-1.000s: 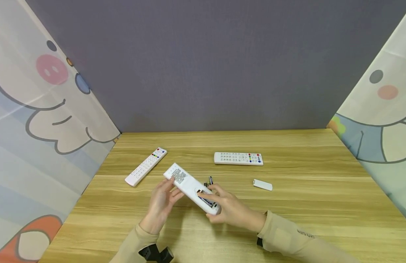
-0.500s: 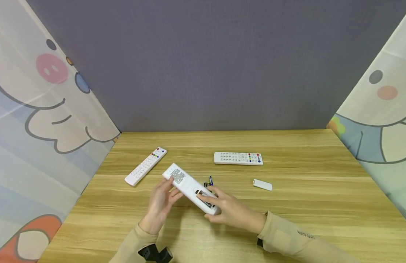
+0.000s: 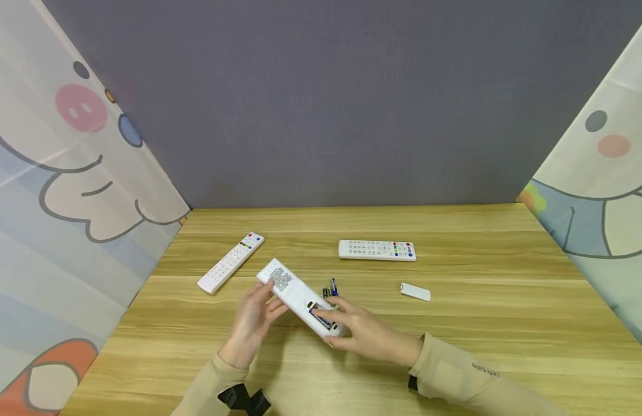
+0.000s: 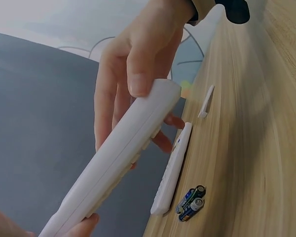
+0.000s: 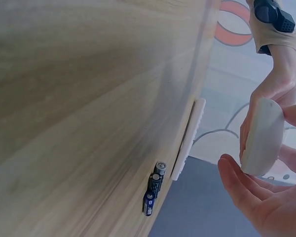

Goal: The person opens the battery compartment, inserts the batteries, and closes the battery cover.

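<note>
A white remote control (image 3: 295,293) is held face down above the table, its battery compartment (image 3: 325,319) uncovered. Dark blue battery casing shows inside that compartment, partly hidden by a finger. My left hand (image 3: 250,323) grips the label end, thumb on the back and fingers beneath. At the compartment end my right hand (image 3: 366,334) holds the remote, thumb on the near edge and index finger over the compartment. Just beyond the remote lie several loose batteries (image 3: 330,289); the left wrist view shows batteries (image 4: 191,202) on the wood too.
One white remote (image 3: 231,263) lies slanted at the left, buttons up. Another remote (image 3: 377,250) lies crosswise toward the back. A small white battery cover (image 3: 415,292) rests at the right on the wooden table (image 3: 482,323). A grey partition (image 3: 347,115) rises behind.
Both hands and the held remote stay almost in place. My right index finger shifts slightly over the compartment, and the blue battery casing there shows more plainly than half a second ago.
</note>
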`<action>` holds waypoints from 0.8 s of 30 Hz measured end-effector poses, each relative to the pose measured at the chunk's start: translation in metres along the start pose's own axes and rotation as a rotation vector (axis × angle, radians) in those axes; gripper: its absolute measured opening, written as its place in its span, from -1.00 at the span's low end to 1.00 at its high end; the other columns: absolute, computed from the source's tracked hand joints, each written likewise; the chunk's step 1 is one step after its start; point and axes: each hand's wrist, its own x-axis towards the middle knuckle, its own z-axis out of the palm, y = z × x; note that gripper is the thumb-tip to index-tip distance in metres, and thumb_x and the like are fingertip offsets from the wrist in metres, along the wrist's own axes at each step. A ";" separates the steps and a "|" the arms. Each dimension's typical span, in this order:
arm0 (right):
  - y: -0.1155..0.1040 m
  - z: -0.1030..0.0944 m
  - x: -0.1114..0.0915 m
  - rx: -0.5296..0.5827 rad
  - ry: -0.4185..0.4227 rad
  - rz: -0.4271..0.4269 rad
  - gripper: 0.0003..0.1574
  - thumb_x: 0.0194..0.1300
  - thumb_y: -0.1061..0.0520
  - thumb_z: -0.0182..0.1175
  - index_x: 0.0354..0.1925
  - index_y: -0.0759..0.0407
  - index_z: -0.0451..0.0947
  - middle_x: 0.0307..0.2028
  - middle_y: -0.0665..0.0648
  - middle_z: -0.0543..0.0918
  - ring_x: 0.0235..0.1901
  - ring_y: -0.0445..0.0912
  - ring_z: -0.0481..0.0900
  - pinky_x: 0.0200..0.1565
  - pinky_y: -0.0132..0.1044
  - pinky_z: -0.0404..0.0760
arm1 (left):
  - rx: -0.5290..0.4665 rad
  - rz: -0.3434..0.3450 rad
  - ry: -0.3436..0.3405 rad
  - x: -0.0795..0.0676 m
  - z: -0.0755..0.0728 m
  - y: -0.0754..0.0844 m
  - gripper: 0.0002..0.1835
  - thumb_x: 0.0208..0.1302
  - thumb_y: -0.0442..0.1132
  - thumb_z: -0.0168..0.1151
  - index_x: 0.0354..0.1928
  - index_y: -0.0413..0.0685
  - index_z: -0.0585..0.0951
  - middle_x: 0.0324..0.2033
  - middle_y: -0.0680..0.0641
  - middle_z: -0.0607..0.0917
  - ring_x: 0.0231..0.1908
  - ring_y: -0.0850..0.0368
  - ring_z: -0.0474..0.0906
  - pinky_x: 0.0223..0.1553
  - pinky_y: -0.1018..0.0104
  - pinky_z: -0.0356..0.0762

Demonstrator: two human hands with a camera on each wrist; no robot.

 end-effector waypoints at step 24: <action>0.014 -0.014 0.012 0.234 -0.001 0.104 -0.63 0.21 0.20 0.08 0.01 0.20 0.45 -0.01 0.18 0.48 -0.09 0.04 0.50 -0.13 -0.41 0.54 | 0.003 0.005 0.016 0.004 -0.008 -0.002 -0.87 0.34 -0.34 -0.19 -0.14 -0.25 0.28 -0.40 0.02 0.56 -0.48 0.16 0.57 -0.38 0.38 0.58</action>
